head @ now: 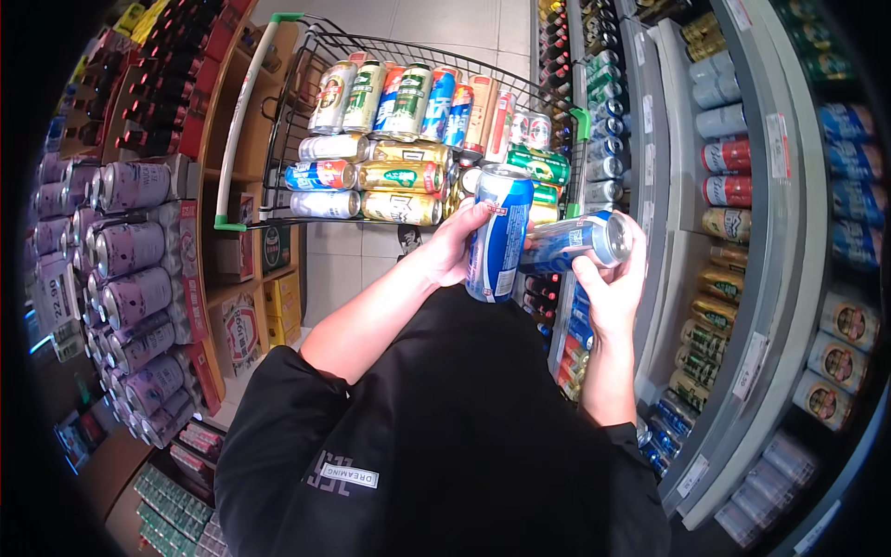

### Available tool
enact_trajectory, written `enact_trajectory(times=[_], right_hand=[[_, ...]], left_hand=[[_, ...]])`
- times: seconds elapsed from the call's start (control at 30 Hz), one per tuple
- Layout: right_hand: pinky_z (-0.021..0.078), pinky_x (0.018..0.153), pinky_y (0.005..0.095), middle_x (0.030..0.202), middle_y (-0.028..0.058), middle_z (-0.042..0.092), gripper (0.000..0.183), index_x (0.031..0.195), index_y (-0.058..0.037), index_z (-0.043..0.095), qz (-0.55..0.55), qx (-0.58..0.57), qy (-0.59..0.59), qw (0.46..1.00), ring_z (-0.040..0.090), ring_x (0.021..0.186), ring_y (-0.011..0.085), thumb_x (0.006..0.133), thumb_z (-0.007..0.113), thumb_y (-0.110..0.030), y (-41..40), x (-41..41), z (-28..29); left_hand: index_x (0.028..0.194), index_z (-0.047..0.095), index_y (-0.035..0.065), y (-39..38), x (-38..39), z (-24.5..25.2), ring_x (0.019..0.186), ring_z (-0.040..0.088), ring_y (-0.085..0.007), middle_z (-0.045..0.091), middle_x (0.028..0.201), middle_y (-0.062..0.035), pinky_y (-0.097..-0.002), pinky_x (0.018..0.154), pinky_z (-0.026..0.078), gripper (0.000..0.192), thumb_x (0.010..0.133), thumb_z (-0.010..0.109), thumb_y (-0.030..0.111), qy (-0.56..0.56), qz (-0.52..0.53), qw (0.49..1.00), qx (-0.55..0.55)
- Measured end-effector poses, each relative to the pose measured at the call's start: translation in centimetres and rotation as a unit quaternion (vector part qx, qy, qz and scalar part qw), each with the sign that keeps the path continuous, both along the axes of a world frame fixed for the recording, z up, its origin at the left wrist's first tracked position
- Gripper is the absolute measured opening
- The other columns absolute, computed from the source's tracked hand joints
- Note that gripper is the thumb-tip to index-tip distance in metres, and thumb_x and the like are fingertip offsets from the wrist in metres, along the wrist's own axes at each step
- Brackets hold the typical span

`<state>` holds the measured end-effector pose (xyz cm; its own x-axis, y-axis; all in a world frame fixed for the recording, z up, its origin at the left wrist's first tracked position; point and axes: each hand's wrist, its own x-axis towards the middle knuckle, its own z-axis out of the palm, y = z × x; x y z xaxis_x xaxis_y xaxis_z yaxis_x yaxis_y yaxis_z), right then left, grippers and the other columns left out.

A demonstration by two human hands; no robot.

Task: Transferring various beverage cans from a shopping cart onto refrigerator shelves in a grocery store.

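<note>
My left hand (pixel 452 244) is wrapped around a tall blue-and-silver drink can (pixel 502 237) in front of my chest, its top end pointing away from me. Between the thumb and fingers of my right hand (pixel 614 285) lies a second blue-and-silver can (pixel 574 242), tilted sideways with its silver end facing right. The two cans are close together, and the second one's left end is partly hidden behind the first. Just beyond my hands stands a black wire shopping cart (pixel 327 35) holding several cans, some upright and some on their sides.
Shelves of cans and bottles, with a grey shelf edge (pixel 748 369), run along my right. To the left, stacked pink-purple cans (pixel 136 250) stand beside a wooden display rack (pixel 219 132). The cart's white handle (pixel 245 118) has green ends. Pale floor tiles (pixel 445 28) extend past the cart.
</note>
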<state>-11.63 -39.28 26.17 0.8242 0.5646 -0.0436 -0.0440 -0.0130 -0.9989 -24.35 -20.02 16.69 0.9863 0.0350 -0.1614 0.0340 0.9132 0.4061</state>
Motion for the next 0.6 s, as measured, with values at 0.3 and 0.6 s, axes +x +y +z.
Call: enact_trajectory(times=[0.3,0.6], right_hand=[[0.0528,0.089,0.0304,0.11,0.0075,0.066,0.057,0.125,-0.002,0.058,0.05,-0.103,-0.017,0.993,0.064,0.1,0.0148,0.076,0.086,-0.006,12.1,-0.3,-1.5],[0.0572,0.072,0.0299,0.108,0.0086,0.064,0.053,0.124,-0.0031,0.052,0.121,-0.099,0.15,0.976,0.066,0.09,0.0165,0.08,0.081,-0.002,22.8,-2.6,-6.3]], left_hand=[[0.133,0.056,-0.0009,11.2,-6.4,-0.3,0.107,0.068,-0.0239,0.067,0.121,-0.0136,-0.0396,0.097,0.056,0.066,0.1,0.053,0.056,0.076,0.173,0.981,0.046],[0.138,0.051,0.0044,19.7,-17.1,-2.8,0.108,0.066,-0.0256,0.066,0.121,-0.0127,-0.0421,0.094,0.056,0.067,0.102,0.045,0.06,0.216,0.336,0.916,0.03]])
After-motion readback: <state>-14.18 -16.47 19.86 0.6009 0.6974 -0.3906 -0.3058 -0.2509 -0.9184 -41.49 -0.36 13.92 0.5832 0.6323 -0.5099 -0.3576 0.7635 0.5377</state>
